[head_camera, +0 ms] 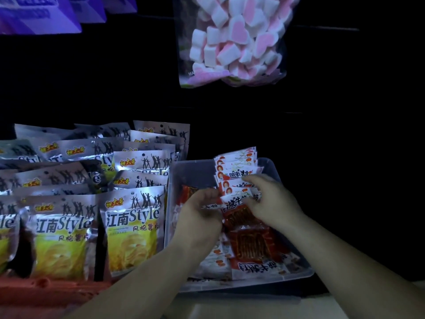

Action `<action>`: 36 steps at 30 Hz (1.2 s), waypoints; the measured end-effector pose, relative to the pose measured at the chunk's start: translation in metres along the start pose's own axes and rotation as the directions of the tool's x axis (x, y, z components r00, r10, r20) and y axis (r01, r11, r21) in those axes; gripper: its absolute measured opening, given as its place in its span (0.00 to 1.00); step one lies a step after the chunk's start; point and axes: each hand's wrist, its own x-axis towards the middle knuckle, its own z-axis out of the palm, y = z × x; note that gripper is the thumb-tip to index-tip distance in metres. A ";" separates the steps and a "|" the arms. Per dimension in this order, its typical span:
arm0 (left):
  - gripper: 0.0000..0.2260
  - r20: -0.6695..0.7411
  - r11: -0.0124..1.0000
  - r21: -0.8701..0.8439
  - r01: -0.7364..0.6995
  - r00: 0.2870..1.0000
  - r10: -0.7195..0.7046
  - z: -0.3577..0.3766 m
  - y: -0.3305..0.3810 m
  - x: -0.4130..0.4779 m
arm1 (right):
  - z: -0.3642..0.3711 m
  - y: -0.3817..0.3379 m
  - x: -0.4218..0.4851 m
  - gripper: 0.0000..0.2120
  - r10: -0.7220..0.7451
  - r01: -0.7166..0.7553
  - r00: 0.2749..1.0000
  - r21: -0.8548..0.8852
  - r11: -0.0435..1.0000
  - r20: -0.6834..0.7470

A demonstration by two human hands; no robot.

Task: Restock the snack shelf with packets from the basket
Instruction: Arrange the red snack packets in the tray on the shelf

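Two hands, both engaged: your left hand [202,210] is curling round the near left edge of a fanned bundle of small packets [236,171], and your right hand [269,199] is pinching the same bundle from the right. The hands are sitting close together with the bundle clamped between them.

Location: you are holding the bundle just above the clear plastic basket [273,166], which is sitting immediately right of the silver crisp packets [133,229] standing in rows on the shelf [46,284]. More red packets [253,245] are lying flat in the basket beneath your hands.

Handling, as a judgement: the small packets are looking light, thin and floppy, with glossy film that is probably sliding sheet over sheet. You are likely risking a spill if you are gripping only one corner. Squeezing the stack across its flat faces, thumb on one side and fingers on the other, is looking safest. The contents are probably soft, so crushing is seeming a minor worry.

Appearance: each small packet is showing a white face with red-orange printing and dark characters; the edges are fanning out unevenly. The dim light is hiding finer detail.

Also present: a clear bag of pink-and-white marshmallows [232,40] is hanging above, and purple packets [39,14] are showing at the upper left.
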 end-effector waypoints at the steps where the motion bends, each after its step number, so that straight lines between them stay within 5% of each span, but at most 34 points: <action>1: 0.16 0.000 1.000 -0.003 -0.001 1.000 0.001 -0.001 0.000 0.001 | 0.007 -0.002 0.003 0.29 -0.028 0.032 0.999 -0.102 0.994 0.034; 3: 0.16 0.006 1.000 0.002 -0.007 1.000 0.007 -0.004 -0.002 0.001 | 0.018 -0.003 0.009 0.30 -0.010 0.034 0.995 -0.254 0.967 0.096; 7: 0.16 0.033 0.999 0.041 -0.010 0.999 0.009 -0.010 -0.007 0.003 | 0.020 -0.002 0.013 0.06 -0.066 0.048 0.997 -0.316 0.948 -0.046; 10: 0.16 0.039 0.998 0.065 0.006 0.999 -0.009 -0.011 -0.009 0.003 | 0.013 0.004 0.009 0.15 -0.025 -0.004 0.996 -0.331 0.944 -0.082; 15: 0.17 0.035 0.995 0.099 0.015 0.999 -0.018 -0.011 -0.009 -0.003 | -0.007 0.019 -0.011 0.13 -0.044 0.000 0.976 -0.199 0.980 -0.215; 18: 0.16 0.042 0.996 0.089 0.005 0.999 -0.009 -0.007 -0.003 -0.008 | -0.025 0.017 -0.023 0.09 0.033 -0.017 0.960 0.057 0.998 -0.278; 25: 0.10 0.122 0.981 -0.030 -0.190 0.974 0.193 -0.003 0.016 -0.022 | -0.067 -0.015 -0.048 0.12 0.068 -0.005 0.994 0.570 0.821 -0.088; 28: 0.09 0.165 0.976 -0.182 -0.120 0.975 0.150 -0.002 0.029 -0.026 | -0.076 -0.026 -0.058 0.09 0.156 -0.115 0.988 0.775 0.621 0.022; 30: 0.09 0.172 0.963 -0.264 -0.061 0.979 0.109 0.000 0.032 -0.029 | -0.079 -0.030 -0.066 0.09 0.199 -0.155 0.979 0.823 0.546 0.052; 36: 0.16 0.182 0.931 -0.364 0.027 0.982 0.042 0.000 0.029 -0.027 | -0.077 -0.022 -0.079 0.15 0.143 -0.306 0.951 0.782 0.543 0.273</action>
